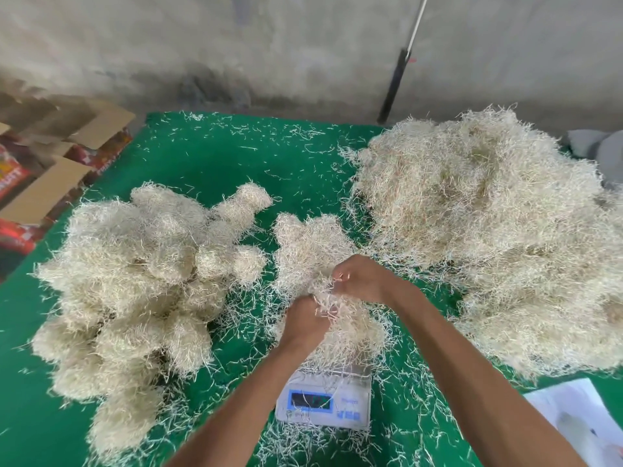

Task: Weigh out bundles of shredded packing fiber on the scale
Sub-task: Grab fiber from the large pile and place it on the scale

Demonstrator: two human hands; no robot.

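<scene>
Both hands met over the fiber wad [340, 332] heaped on the scale [323, 399]: the left hand [305, 320] clutched strands at its near-left edge, and the right hand [362, 279] pinched strands just beyond, equally close. The loose heap [488, 230] lay to the right, finished bundles [141, 274] to the left, on a green mat [209, 156] before a grey wall [236, 45].

Soft, even daylight, faint shadows, slight overall blur, wide-angle bending toward the edges.
</scene>
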